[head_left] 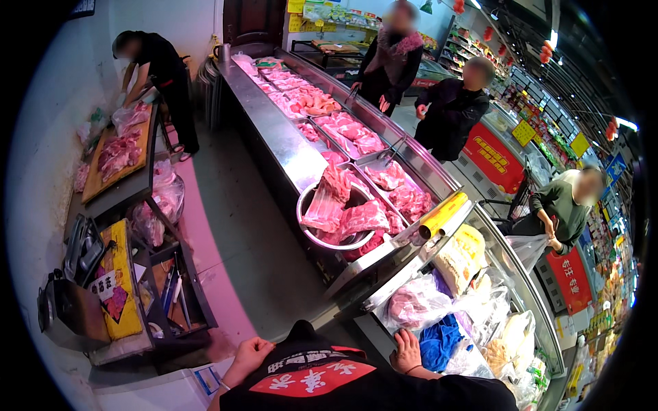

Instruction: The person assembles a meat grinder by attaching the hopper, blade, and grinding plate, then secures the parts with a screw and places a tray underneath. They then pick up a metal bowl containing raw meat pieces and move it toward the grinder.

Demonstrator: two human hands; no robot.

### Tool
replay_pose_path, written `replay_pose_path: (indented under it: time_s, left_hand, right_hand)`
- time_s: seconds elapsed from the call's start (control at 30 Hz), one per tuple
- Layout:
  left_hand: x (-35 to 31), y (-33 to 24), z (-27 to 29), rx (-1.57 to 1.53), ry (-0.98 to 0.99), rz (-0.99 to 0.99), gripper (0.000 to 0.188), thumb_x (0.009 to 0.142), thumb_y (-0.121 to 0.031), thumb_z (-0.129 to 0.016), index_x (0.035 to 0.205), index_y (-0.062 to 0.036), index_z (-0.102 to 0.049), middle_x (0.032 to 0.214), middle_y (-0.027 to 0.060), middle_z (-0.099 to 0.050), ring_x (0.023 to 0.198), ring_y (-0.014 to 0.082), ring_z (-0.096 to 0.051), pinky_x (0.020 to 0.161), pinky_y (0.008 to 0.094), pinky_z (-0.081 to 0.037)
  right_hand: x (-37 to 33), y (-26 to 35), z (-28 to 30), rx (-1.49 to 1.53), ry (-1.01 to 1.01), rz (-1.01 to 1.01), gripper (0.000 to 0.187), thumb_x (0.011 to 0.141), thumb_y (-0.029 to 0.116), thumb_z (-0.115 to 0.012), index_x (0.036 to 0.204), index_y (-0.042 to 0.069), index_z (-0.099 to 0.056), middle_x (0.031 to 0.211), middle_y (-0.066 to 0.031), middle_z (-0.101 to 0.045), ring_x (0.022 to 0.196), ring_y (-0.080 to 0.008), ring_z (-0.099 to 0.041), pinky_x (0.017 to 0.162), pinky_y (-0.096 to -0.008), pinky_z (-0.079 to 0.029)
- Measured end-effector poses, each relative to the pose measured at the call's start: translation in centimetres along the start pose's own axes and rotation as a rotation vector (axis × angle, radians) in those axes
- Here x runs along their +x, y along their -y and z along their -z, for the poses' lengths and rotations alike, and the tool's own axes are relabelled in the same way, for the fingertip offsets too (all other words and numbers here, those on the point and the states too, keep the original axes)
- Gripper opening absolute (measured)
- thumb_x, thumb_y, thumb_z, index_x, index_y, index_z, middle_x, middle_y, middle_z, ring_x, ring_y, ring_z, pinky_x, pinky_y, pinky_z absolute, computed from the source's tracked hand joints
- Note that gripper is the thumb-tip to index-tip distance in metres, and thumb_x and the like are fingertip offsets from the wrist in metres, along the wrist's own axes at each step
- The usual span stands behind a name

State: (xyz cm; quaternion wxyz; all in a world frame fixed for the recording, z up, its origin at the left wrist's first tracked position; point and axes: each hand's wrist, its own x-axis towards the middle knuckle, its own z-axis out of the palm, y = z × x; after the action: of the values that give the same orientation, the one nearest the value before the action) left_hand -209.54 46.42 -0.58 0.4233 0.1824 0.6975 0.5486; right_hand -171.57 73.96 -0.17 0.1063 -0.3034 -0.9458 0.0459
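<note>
Blue crumpled bundle [441, 337] is laid in the display case [532, 291], just right of the nearer right hand [408, 353], which is rested with fingers extended, nothing grasped; the left hand [250, 357] is loosely curled, any contents hidden.

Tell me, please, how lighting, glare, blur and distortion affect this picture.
In the head view, pinkish light tints the meat; pale sheen lies along the steel counter, and ceiling lights glare at upper right. In that same view, other people's heads are blurred, the left hand and right hand look fairly sharp, and a dark curved border frames everything.
</note>
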Motion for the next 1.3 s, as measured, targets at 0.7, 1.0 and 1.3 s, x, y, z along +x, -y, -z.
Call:
replay_pose_path:
  time_s: [0.7,1.0,1.3]
  left_hand:
    - [-1.3,-12.9,-1.8,0.306,1.012,-0.545,0.054,0.103,-0.027,-0.038,0.151,-0.0117,-0.019,0.157,0.0083,-0.019,0.145,0.0273,-0.015,0.117,0.0421,-0.014]
    - [-0.3,-10.8,-3.3,0.402,1.102,-0.530,0.051,0.104,-0.034,-0.031,0.147,-0.0067,-0.030,0.154,0.0114,-0.026,0.145,0.0233,-0.018,0.118,0.0421,-0.010]
    - [-4.1,-10.6,-0.6,0.188,0.988,-0.377,0.050,0.103,-0.033,-0.035,0.146,-0.0085,-0.034,0.153,0.0087,-0.030,0.144,0.0206,-0.021,0.117,0.0443,-0.007]
  right_hand:
    - [-0.7,-1.1,-2.2,-0.091,0.023,0.015,0.068,0.062,0.011,-0.062,0.126,0.002,-0.043,0.135,-0.0206,-0.042,0.127,-0.0402,-0.037,0.106,-0.0496,-0.031]
    - [-2.9,-5.1,-6.1,-0.259,-0.177,0.140,0.039,0.087,0.006,-0.050,0.126,0.007,-0.049,0.134,-0.0166,-0.050,0.122,-0.0345,-0.048,0.099,-0.0443,-0.041]
    - [-1.1,-3.4,-5.0,-0.278,-0.239,0.155,0.035,0.090,0.005,-0.050,0.125,0.006,-0.050,0.131,-0.0158,-0.052,0.118,-0.0342,-0.052,0.096,-0.0431,-0.044]
